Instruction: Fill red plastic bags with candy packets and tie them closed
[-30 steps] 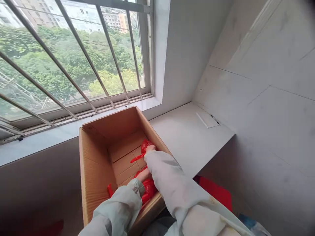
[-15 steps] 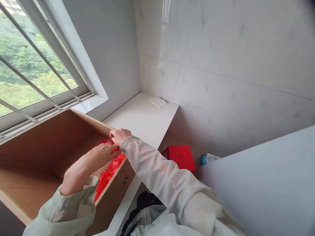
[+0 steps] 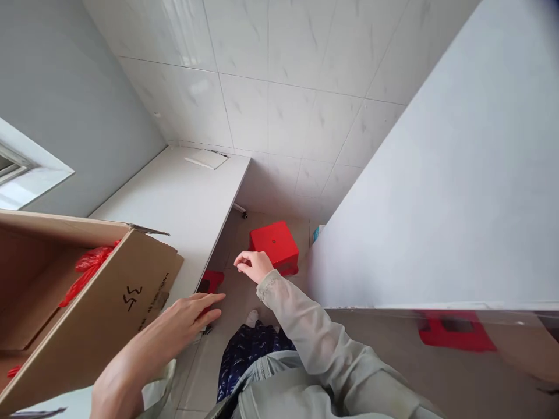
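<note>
My left hand [image 3: 186,319] hovers just in front of the cardboard box [image 3: 131,308], its fingers stretched out and holding nothing. Over the floor to the right, my right hand [image 3: 254,265] is open, with fingers loosely bent and nothing visible in them. The box stands uncovered on the white table at the left, with black handwriting on its near side. Inside, a crumpled red plastic bag [image 3: 89,269] lies along the wall closest to me. Part of the box's inside is cut off by the picture edge.
A red plastic stool [image 3: 275,241] stands on the floor beyond my right hand. The white table [image 3: 174,192] runs to the tiled wall and bears a flat white piece [image 3: 207,158]. A large pale panel [image 3: 428,203] fills the right side. More red stool parts [image 3: 456,330] show below it.
Both hands have left the red plastic bag and the box edge. My right hand has moved out over the floor, my left in front of the box. The view has swung right and down.
</note>
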Motion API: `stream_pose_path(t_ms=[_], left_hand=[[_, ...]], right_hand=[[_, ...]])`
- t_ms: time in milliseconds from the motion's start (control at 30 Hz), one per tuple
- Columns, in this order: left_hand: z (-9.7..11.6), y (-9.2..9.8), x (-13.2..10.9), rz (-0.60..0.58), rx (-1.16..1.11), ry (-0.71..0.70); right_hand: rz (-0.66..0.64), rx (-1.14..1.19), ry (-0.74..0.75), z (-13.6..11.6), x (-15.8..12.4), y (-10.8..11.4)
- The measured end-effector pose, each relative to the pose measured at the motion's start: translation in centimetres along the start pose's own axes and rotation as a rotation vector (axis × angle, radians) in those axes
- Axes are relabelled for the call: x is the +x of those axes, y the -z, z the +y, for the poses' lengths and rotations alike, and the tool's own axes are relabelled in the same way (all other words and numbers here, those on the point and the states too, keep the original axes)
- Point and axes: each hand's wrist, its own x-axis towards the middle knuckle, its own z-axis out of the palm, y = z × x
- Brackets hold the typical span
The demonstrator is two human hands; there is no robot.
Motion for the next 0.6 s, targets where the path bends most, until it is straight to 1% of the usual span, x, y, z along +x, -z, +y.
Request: stream_pose_path(t_ms=[67, 133, 233, 300, 367, 433, 533, 600], left_hand=[[3.0, -1.5, 0.5, -0.071, 0.047, -0.022], [6.4, -2.6, 1.7, -0.136, 0.079, -0.049], [12.3, -4.0, 4.7, -0.28, 0.152, -0.135], [16.5, -5.6, 7.2, -0.39, 0.242, -0.186], [20.6, -7.9, 9.6, -0.48, 0.342, -0.241], [24.8, -10.7, 11.5, -0.553, 0.428, -0.31], [31.5, -15.2, 13.3, -0.614, 0.538, -0.385], [36.3, -18.4, 14.0, -0.632, 0.546, -0.427]], right_hand=[[-0.026, 0.01, -0.018, 2.9, -2.8, 1.1], [-0.031, 0.025, -0.047, 5.8, -5.6, 2.3], [0.02, 0.057, -0.118, 10.5, -10.1, 3.9], [0.064, 0.086, -0.176, 13.9, -13.5, 4.9], [0.101, 0.117, -0.24, 17.4, -17.1, 5.8], [0.142, 0.143, -0.312, 21.0, -20.9, 6.7], [0.21, 0.163, -0.425, 26.2, -26.6, 8.7], [0.253, 0.169, -0.497, 29.6, -30.6, 10.5]])
